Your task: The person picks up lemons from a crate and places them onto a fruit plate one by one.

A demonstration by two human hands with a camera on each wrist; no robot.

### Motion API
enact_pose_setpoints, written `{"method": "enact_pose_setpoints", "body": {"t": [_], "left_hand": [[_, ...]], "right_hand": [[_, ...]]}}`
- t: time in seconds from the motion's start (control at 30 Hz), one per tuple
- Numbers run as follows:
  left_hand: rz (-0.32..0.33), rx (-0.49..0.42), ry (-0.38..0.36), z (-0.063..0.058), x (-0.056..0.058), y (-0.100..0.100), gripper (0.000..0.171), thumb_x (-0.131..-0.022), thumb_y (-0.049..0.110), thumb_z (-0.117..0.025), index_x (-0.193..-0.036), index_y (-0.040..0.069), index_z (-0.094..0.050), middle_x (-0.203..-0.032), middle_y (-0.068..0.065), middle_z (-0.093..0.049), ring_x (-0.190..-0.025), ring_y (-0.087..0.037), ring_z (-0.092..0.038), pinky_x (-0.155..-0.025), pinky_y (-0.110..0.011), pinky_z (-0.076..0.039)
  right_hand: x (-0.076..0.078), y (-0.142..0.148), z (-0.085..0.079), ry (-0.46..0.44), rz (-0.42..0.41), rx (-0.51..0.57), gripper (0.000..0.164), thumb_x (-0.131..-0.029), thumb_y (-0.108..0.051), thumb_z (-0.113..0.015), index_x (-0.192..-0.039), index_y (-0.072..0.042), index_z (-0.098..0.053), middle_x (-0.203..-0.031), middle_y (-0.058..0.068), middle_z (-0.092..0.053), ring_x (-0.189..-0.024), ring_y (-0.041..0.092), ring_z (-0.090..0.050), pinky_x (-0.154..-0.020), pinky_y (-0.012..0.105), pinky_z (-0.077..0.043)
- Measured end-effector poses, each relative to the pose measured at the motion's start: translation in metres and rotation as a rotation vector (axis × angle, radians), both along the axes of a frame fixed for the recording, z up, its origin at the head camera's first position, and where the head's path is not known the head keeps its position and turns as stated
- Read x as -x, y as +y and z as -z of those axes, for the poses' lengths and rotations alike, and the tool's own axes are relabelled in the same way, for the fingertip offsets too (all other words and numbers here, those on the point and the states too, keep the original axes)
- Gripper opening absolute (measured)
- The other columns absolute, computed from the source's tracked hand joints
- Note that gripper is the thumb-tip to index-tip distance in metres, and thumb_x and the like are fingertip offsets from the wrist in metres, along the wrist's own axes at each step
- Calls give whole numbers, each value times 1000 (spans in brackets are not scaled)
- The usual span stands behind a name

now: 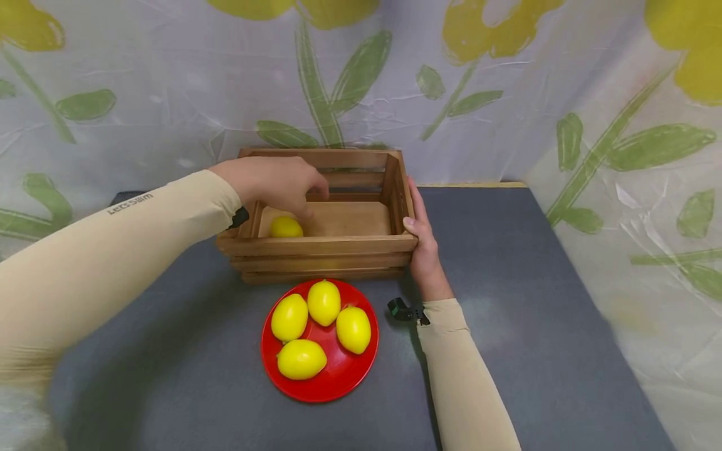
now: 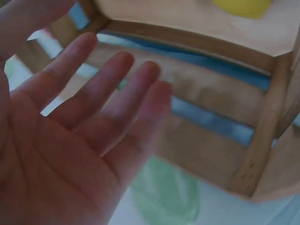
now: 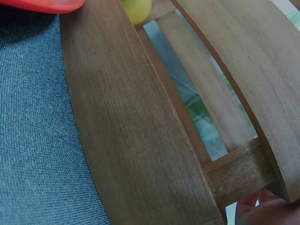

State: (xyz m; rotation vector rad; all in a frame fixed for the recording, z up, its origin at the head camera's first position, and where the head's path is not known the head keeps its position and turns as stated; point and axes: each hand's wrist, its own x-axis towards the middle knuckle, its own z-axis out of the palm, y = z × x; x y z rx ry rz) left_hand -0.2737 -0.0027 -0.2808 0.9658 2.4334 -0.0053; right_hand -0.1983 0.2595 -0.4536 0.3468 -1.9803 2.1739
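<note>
Inside the slatted wooden crate (image 1: 321, 246), one yellow lemon (image 1: 286, 227) lies on the floor near the left end. Above the crate's interior hovers my left hand (image 1: 275, 181); the left wrist view shows its fingers extended and spread, holding nothing. The lemon (image 2: 243, 6) is at the top of that view, apart from the fingers. At the crate's right end, my right hand (image 1: 424, 250) grips the side, thumb at the front corner and fingers along the outer face. Only a bit of that hand (image 3: 265, 212) shows in the right wrist view.
A red plate (image 1: 338, 379) stands in front of the crate, with several lemons (image 1: 301, 359) on it. The dark grey tabletop (image 1: 507, 313) spreads around both. Behind and to the right hangs a pale sheet (image 1: 180, 94) printed with yellow flowers.
</note>
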Motion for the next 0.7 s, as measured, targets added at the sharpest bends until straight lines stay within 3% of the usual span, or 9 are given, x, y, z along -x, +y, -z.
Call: {"method": "enact_pose_setpoints", "body": {"t": [0.27,0.5,0.7], "left_hand": [[-47,99,-47,23,19,7,58,-94,27,-73,-149,10,-63,-156,-14,-60,-139,-35,-58,-116,-59,-49],[-109,148,-88,43,31,9,66,-90,26,-80,-151,8,-61,-160,-16,-56,-138,-35,-57,-116,-58,-48],[-124,184,-132,57,36,7,59,-89,26,-83,-143,7,-67,-150,-15,-63,-125,-34,-63,-106,-58,-57]], "right_hand": [[0,3,1,-1,7,-7,80,-94,-38,-43,-172,-38,-25,-179,-17,-21,-163,20,-24,-130,62,-17],[2,3,2,1,-1,-13,81,-93,-39,-44,-172,-38,-25,-179,-17,-21,-162,19,-25,-131,62,-17],[4,4,1,-5,6,-26,80,-93,-41,-45,-171,-41,-28,-177,-20,-23,-162,15,-25,-131,60,-17]]}}
